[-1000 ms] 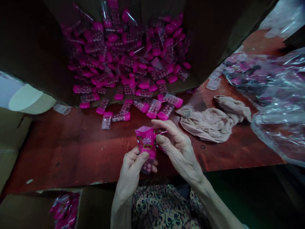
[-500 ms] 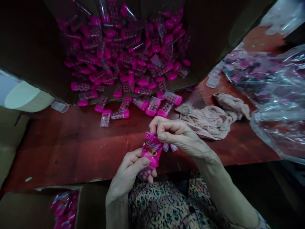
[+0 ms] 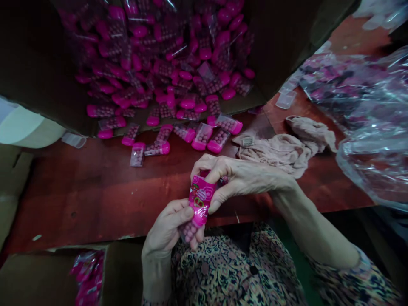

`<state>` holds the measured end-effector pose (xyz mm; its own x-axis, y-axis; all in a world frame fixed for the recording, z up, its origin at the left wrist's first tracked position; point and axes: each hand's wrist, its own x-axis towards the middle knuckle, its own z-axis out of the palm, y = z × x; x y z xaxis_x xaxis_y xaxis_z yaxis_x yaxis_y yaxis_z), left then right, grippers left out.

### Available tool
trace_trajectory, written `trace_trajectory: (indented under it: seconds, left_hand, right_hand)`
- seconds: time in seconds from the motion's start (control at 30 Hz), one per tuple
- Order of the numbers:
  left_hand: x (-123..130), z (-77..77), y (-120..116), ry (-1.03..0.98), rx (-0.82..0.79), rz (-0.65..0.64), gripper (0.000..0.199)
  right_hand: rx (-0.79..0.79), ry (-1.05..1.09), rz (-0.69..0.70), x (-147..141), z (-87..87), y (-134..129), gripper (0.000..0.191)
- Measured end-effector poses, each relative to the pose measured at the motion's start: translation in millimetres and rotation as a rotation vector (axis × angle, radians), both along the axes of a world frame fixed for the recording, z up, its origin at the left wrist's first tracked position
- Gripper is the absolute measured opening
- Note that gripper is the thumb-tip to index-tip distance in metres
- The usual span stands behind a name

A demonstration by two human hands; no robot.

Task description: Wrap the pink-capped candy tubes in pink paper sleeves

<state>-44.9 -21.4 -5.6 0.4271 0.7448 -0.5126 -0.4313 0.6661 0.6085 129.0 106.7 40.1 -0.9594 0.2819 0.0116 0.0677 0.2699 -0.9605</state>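
Note:
My left hand (image 3: 170, 229) grips a small clear bottle of pink balls (image 3: 189, 231) with a pink cap, near the table's front edge. A pink printed sleeve (image 3: 200, 195) sits around the cap end of the bottle, its open end facing away from me. My right hand (image 3: 223, 180) is closed at the sleeve's upper end and right side, thumb on the edge and fingers bent over the top. Some fingertips are hidden behind the sleeve. Several similar bottles (image 3: 202, 136) lie beyond my hands.
A large tipped cardboard box (image 3: 287, 38) full of bottles stands at the back. A crumpled cloth (image 3: 277, 153) and a clear plastic bag (image 3: 376, 157) lie right. A white bowl (image 3: 28, 127) is at left. An open carton (image 3: 41, 276) with pink packets (image 3: 87, 276) stands lower left.
My right hand has turned and spread its grip over the sleeve's top and side. The sleeve's upper end looks wider and straighter. The view has shifted slightly.

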Motion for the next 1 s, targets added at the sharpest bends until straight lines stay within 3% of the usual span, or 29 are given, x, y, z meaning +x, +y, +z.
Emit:
trace_trajectory:
  seconds: [0.17,0.27,0.37,0.4,0.47,0.53,0.6,0.7,0.87,1.0]
  left_hand:
    - [3,8.1,2,0.020,-0.013,0.016,0.034]
    - [6,17.2,5,0.103,-0.003,0.100,0.029]
    - [11,22.5,10,0.213,0.001,0.317,0.025]
    - [13,23.2,12,0.236,-0.001,0.423,0.023]
    - [17,23.7,15,0.252,0.003,0.644,0.021]
    - [22,23.9,15,0.249,0.005,0.831,0.021]
    - [26,24.6,14,0.247,-0.013,0.926,0.024]
    - [29,26.1,10,0.230,-0.023,0.943,0.020]
    - [23,28.3,7,0.330,0.106,0.971,0.018]
    - [18,27.8,6,0.388,0.098,0.973,0.021]
  right_hand:
    - [-0.220,0.148,-0.087,1,-9.2,-4,0.020]
    - [-0.341,0.221,-0.306,-2,-14.8,-10,0.015]
    - [-0.244,0.236,-0.723,-9,-15.9,-27,0.007]
    - [-0.179,0.212,-0.841,-12,-15.9,-36,0.017]
    - [-0.071,0.168,-1.009,-21,-17.1,-57,0.030]
    - [-0.005,0.073,-1.103,-32,-20.5,-78,0.031]
    - [-0.033,0.035,-1.070,-44,-25.1,-94,0.027]
    - [-0.119,0.068,-0.987,-58,-29.9,-105,0.006]
    - [-0.255,0.051,-0.913,-62,-27.9,-110,0.015]
    - [-0.216,0.010,-0.852,-58,-26.5,-115,0.015]
